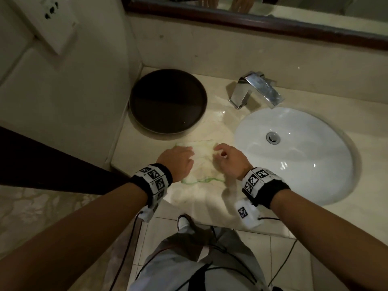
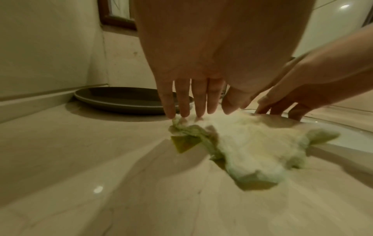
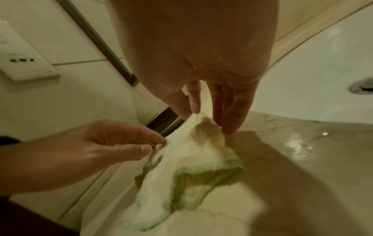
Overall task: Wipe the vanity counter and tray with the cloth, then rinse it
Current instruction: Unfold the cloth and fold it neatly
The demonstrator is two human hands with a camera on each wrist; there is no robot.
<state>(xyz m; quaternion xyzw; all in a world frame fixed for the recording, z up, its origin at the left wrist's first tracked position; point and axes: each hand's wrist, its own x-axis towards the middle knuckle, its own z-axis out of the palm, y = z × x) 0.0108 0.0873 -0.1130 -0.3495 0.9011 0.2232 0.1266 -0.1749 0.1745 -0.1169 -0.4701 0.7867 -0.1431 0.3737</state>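
A white cloth (image 1: 202, 164) with a green border lies crumpled on the beige marble counter (image 1: 144, 148), between the tray and the sink. My left hand (image 1: 188, 151) rests with straight fingers (image 2: 182, 102) on the cloth's (image 2: 252, 143) far left edge. My right hand (image 1: 220, 151) pinches a raised far corner of the cloth (image 3: 191, 159) between thumb and forefinger (image 3: 194, 102). The dark round tray (image 1: 168, 101) sits bare in the back left corner, just beyond both hands.
A white oval sink (image 1: 294, 156) is set into the counter right of the cloth, with a chrome faucet (image 1: 256, 89) behind it. Wet patches shine near the faucet. A wall with a socket plate (image 1: 56, 24) bounds the left; a mirror runs along the back.
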